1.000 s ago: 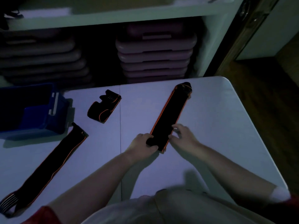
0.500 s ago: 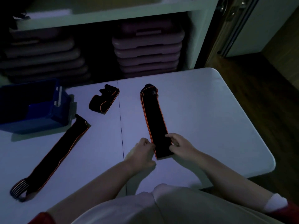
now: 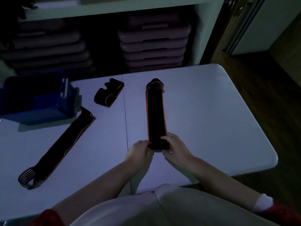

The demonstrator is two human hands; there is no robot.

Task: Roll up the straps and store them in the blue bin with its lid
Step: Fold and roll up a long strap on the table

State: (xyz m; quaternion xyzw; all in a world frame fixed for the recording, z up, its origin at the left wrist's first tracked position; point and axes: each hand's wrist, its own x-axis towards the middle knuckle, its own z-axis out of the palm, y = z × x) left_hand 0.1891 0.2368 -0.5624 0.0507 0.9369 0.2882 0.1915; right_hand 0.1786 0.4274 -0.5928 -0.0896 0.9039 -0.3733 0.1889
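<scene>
A black strap with orange edging [image 3: 156, 115] lies straight on the white table [image 3: 211, 111], running away from me. My left hand [image 3: 139, 150] and my right hand [image 3: 175, 145] both pinch its near end, which is folded over into the start of a roll. A second strap [image 3: 60, 147] lies flat and diagonal at the left, its striped loop end nearest me. A third, bunched strap [image 3: 109, 93] sits at the far middle. The blue bin [image 3: 35, 95] stands open at the far left; something blue lies inside it.
Behind the table is a white shelf unit [image 3: 206, 35] holding stacks of purple step platforms [image 3: 154, 46]. The table's right edge drops to a dark wooden floor [image 3: 268, 88]. A seam runs down the table's middle.
The strap in my hands has swung from a slant toward the right to lying straight ahead. Its near end is now turned over under my fingers. The camera view shifted.
</scene>
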